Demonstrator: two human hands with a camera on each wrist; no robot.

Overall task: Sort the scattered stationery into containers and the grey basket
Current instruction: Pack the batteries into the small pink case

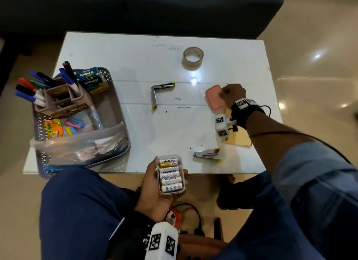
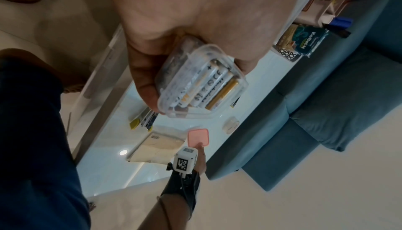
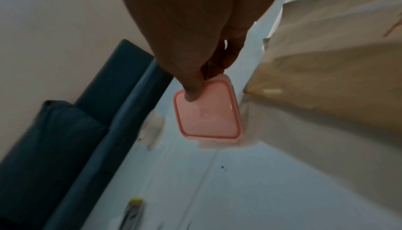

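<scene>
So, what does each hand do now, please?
Left hand: holds the battery box.
Right hand: fingers pinch the pink lid.

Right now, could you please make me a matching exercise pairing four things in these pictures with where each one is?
Things:
1. clear box of batteries
2. pink lid
3. tape roll
4. pen holder

Places:
A. far side of the white table, untouched
B. inside the grey basket
C. held in the left hand
D. on the table, under the right hand

Pairs: 1-C, 2-D, 3-A, 4-B
</scene>
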